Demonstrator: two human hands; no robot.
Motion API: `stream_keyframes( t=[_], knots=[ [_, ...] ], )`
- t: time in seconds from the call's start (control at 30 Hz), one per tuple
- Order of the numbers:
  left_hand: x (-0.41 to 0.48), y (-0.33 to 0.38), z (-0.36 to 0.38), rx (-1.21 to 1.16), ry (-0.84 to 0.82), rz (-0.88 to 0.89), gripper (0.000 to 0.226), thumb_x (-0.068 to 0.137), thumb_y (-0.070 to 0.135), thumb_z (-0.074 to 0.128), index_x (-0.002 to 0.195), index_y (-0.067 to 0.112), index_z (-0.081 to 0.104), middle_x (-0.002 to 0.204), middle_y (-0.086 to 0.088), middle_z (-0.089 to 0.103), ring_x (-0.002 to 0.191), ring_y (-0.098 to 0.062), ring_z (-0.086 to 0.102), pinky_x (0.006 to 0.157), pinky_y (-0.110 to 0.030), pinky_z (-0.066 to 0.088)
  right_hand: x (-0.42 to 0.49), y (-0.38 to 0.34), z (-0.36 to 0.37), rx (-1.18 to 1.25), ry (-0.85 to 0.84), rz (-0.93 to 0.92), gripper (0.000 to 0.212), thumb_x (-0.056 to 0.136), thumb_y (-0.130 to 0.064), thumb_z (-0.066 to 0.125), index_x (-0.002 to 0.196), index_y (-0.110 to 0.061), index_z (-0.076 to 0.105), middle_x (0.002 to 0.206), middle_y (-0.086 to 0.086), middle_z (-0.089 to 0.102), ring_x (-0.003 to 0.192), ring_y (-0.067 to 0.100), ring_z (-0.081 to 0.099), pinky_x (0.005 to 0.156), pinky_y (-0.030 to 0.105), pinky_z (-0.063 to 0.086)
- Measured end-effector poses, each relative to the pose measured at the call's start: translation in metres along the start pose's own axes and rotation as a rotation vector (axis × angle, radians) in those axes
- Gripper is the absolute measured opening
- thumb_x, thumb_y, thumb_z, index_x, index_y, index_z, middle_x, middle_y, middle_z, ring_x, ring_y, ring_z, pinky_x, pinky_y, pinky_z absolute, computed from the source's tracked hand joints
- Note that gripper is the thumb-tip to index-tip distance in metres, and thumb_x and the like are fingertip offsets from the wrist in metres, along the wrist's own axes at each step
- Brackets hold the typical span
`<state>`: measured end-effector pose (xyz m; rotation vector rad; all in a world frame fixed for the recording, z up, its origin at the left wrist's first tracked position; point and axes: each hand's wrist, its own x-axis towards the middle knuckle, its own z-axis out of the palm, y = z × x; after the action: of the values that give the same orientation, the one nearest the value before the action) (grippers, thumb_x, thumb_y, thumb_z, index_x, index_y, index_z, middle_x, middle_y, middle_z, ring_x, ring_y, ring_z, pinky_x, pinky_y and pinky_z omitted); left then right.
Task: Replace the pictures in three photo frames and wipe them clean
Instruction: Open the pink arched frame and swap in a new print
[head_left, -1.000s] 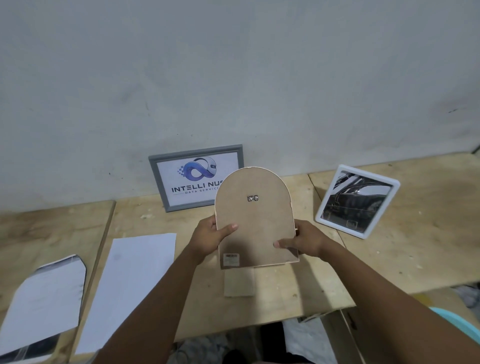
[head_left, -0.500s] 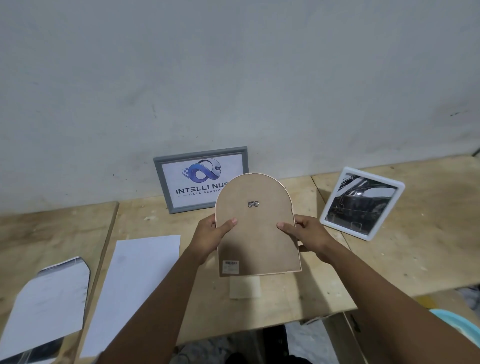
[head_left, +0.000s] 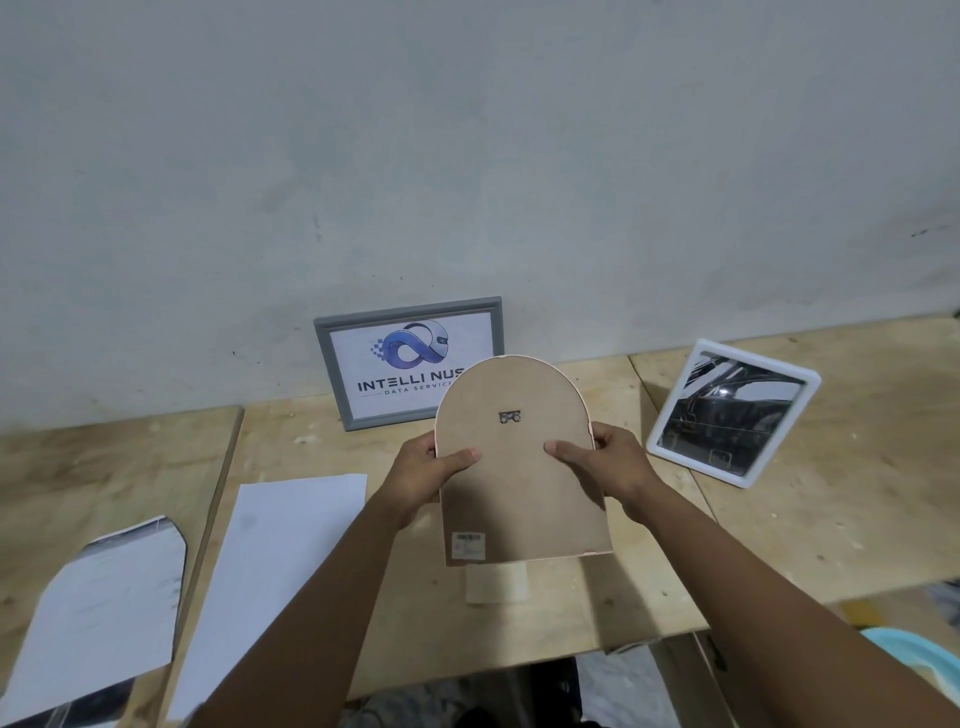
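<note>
I hold an arch-shaped photo frame (head_left: 519, 483) upright above the table, its brown backing board with a small metal hanger facing me. My left hand (head_left: 423, 475) grips its left edge and my right hand (head_left: 605, 465) grips its right edge, thumbs on the back. A grey rectangular frame (head_left: 332, 364) with a logo picture leans on the wall behind. A white square frame (head_left: 810, 384) holding a dark car picture leans at the right. An arch-cut picture (head_left: 98, 608) lies face down at the left, beside a white sheet (head_left: 275, 571).
A small wooden block (head_left: 496, 582) lies on the plywood table (head_left: 831, 519) under the held frame. The table's front edge runs just below my forearms. A light blue tub rim (head_left: 919, 654) shows at the lower right. A grey wall stands behind.
Both hands have slid up the sides of the arch frame, the right one from near its bottom corner. The frame now sits a little lower in front of the grey frame.
</note>
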<state>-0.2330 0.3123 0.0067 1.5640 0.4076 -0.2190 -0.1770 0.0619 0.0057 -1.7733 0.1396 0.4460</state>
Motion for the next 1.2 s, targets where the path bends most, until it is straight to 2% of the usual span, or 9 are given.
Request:
stream_keyframes(
  t=[0.17, 0.37, 0.47, 0.63, 0.8, 0.93, 1.0, 1.1, 1.2],
  knots=[
    [-0.003, -0.003, 0.008, -0.11, 0.16, 0.067, 0.022, 0.094, 0.032, 0.071, 0.113, 0.02, 0.073, 0.102, 0.0, 0.079, 0.094, -0.021, 0.075, 0.086, -0.038, 0.06, 0.002, 0.002, 0.01, -0.058, 0.065, 0.002, 0.052, 0.054, -0.049, 0.092, 0.086, -0.012, 0.077, 0.089, 0.008, 0.077, 0.087, 0.031, 0.074, 0.081, 0.043, 0.06],
    [-0.006, -0.011, 0.006, -0.099, 0.204, 0.064, 0.016, 0.095, 0.035, 0.069, 0.11, 0.029, 0.069, 0.103, 0.005, 0.077, 0.093, -0.016, 0.074, 0.083, -0.035, 0.06, -0.01, 0.005, 0.016, -0.117, 0.067, -0.048, 0.034, 0.068, -0.042, 0.088, 0.086, -0.016, 0.075, 0.083, 0.001, 0.076, 0.079, 0.022, 0.073, 0.075, 0.037, 0.058],
    [-0.007, -0.011, 0.004, -0.044, 0.229, 0.011, 0.029, 0.094, 0.042, 0.068, 0.116, 0.023, 0.067, 0.107, 0.0, 0.076, 0.094, -0.021, 0.072, 0.087, -0.042, 0.06, -0.011, 0.003, 0.013, -0.196, 0.031, -0.089, 0.053, 0.061, -0.049, 0.086, 0.081, -0.004, 0.065, 0.073, -0.001, 0.061, 0.071, 0.018, 0.062, 0.067, 0.032, 0.05],
    [-0.009, -0.01, 0.015, 0.105, 0.257, -0.047, 0.027, 0.101, 0.045, 0.056, 0.112, 0.021, 0.061, 0.108, -0.004, 0.067, 0.094, -0.019, 0.063, 0.096, -0.042, 0.054, -0.019, -0.021, 0.026, -0.555, 0.158, -0.359, 0.028, 0.073, -0.045, 0.08, 0.076, -0.023, 0.065, 0.073, -0.007, 0.067, 0.069, 0.015, 0.061, 0.065, 0.034, 0.049],
    [-0.021, 0.009, 0.035, -0.28, 0.098, -0.08, 0.034, 0.102, 0.044, 0.053, 0.122, 0.02, 0.067, 0.127, -0.001, 0.07, 0.119, -0.016, 0.065, 0.1, -0.043, 0.053, -0.023, -0.033, 0.039, -0.994, 0.271, -0.711, 0.009, 0.089, -0.027, 0.069, 0.094, -0.022, 0.064, 0.086, -0.003, 0.065, 0.076, 0.029, 0.061, 0.058, 0.034, 0.042],
    [-0.029, 0.026, 0.052, -0.316, 0.203, 0.084, 0.029, 0.105, 0.035, 0.052, 0.109, 0.014, 0.07, 0.105, -0.007, 0.077, 0.098, -0.018, 0.074, 0.083, -0.036, 0.061, -0.027, -0.013, 0.051, -1.123, 0.406, -0.883, 0.021, 0.073, -0.013, 0.08, 0.085, -0.018, 0.064, 0.075, -0.001, 0.06, 0.063, 0.029, 0.058, 0.041, 0.027, 0.03],
    [-0.026, 0.024, 0.053, -0.297, 0.348, 0.066, 0.029, 0.106, 0.028, 0.049, 0.108, 0.008, 0.069, 0.103, -0.019, 0.075, 0.088, -0.024, 0.074, 0.078, -0.04, 0.062, -0.031, -0.009, 0.06, -1.131, 0.383, -0.914, 0.023, 0.072, -0.013, 0.08, 0.087, -0.019, 0.065, 0.08, 0.001, 0.064, 0.07, 0.028, 0.061, 0.042, 0.028, 0.039],
    [-0.025, 0.016, 0.044, -0.272, 0.459, 0.006, 0.041, 0.097, 0.049, 0.043, 0.115, 0.021, 0.067, 0.102, -0.011, 0.075, 0.092, -0.027, 0.072, 0.091, -0.048, 0.058, -0.04, -0.012, 0.067, -1.176, 0.22, -0.9, 0.037, 0.07, -0.045, 0.083, 0.096, -0.026, 0.066, 0.096, -0.002, 0.068, 0.086, 0.025, 0.063, 0.08, 0.042, 0.054],
    [-0.024, 0.005, 0.023, -0.249, 0.508, 0.006, 0.047, 0.098, 0.06, 0.038, 0.121, 0.03, 0.065, 0.106, -0.005, 0.073, 0.097, -0.029, 0.071, 0.094, -0.053, 0.056, -0.045, -0.026, 0.057, -1.067, 0.056, -0.728, 0.054, 0.078, -0.077, 0.053, 0.115, -0.038, 0.061, 0.121, -0.01, 0.062, 0.118, 0.019, 0.053, 0.113, 0.057, 0.026]
  ],
)
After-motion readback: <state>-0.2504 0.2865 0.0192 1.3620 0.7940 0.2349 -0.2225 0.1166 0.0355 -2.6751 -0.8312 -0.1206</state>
